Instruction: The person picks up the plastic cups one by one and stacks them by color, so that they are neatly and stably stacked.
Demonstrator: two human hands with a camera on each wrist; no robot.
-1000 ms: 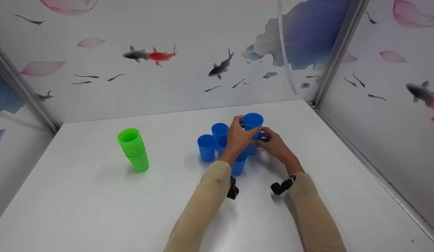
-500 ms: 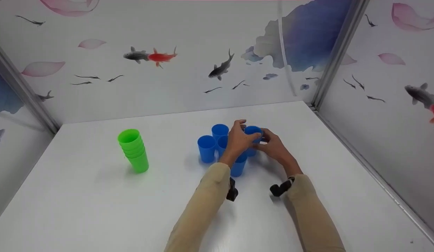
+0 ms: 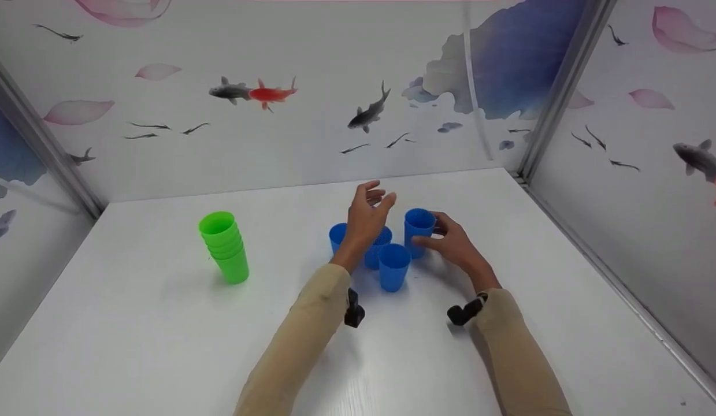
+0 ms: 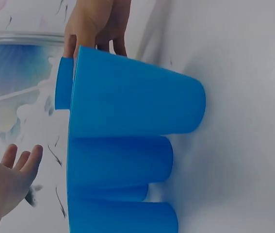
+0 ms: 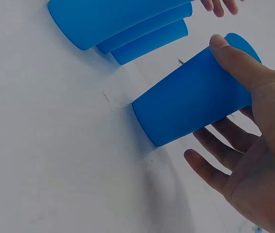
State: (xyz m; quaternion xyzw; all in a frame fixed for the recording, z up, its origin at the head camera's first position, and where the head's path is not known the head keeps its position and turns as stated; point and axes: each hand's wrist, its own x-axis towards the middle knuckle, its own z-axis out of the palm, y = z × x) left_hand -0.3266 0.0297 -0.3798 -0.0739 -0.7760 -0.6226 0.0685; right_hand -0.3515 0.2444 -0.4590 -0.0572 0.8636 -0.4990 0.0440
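In the head view my right hand (image 3: 453, 240) holds a blue plastic cup (image 3: 415, 234) upright at the right end of a group of blue cups. The right wrist view shows the thumb along the side of this cup (image 5: 190, 97), near its rim, with fingers behind it; its base is at the table. My left hand (image 3: 366, 222) is raised over the group, fingers loose and holding nothing. Below it stand a front blue cup (image 3: 394, 268), a middle one (image 3: 376, 254) and a left one (image 3: 337, 236), partly covered by the left hand and wrist.
A leaning-looking stack of green cups (image 3: 225, 245) stands on the white table (image 3: 132, 323), left of the blue ones. Behind the table rises a wall (image 3: 311, 138) printed with fish and petals, and another panel (image 3: 635, 127) borders the right side.
My left hand lowered a blue cup into the one at my right hand, let go, and moved left and up. The right hand stays about the same place.
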